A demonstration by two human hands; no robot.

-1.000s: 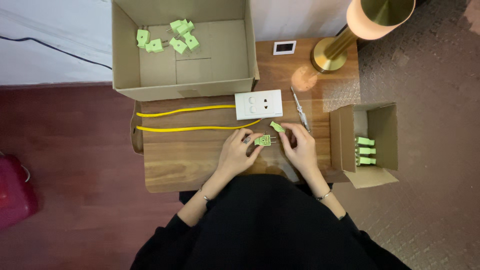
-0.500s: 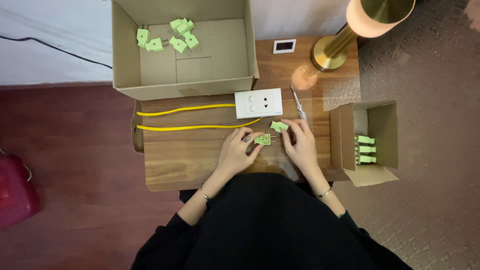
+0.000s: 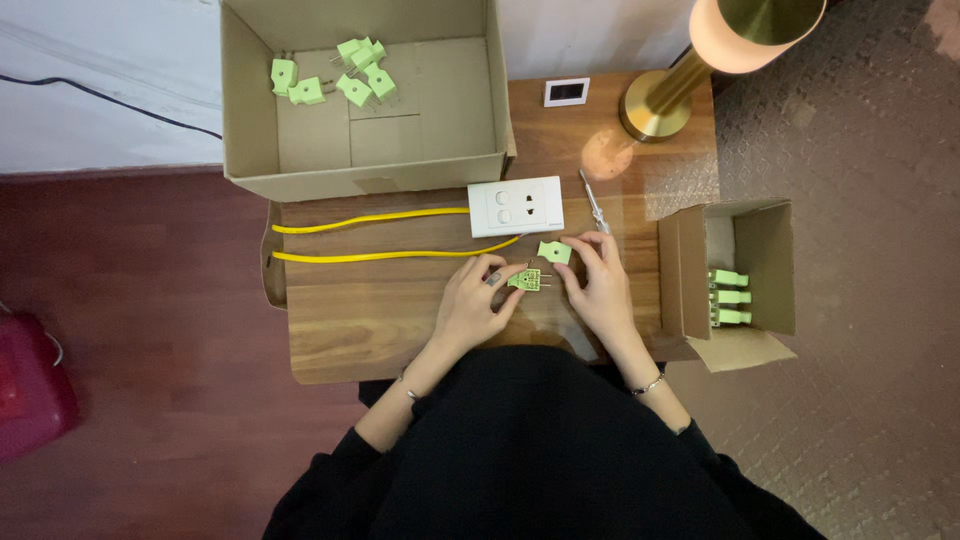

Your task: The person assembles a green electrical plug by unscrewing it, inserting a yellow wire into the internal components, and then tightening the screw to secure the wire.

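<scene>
I see two hands working small green plug parts on a wooden table (image 3: 380, 330).

Largest first: an open cardboard box (image 3: 250, 120) at the table's far edge holds several green plugs (image 3: 352, 85); a smaller box (image 3: 765, 270) at the right holds more. A white socket plate (image 3: 515, 206) with yellow cables (image 3: 370, 236) lies between. My left hand (image 3: 470, 305) pinches a green plug body (image 3: 527, 279); my right hand (image 3: 600, 290) pinches a green plug cover (image 3: 553, 252) just beside it. A screwdriver (image 3: 593, 200) lies near.

Pale green plugs (image 3: 527, 279), yellow wires (image 3: 380, 255), white socket (image 3: 515, 206) on brown wood-grain table (image 3: 350, 320); brass lamp (image 3: 665, 95) behind.
</scene>
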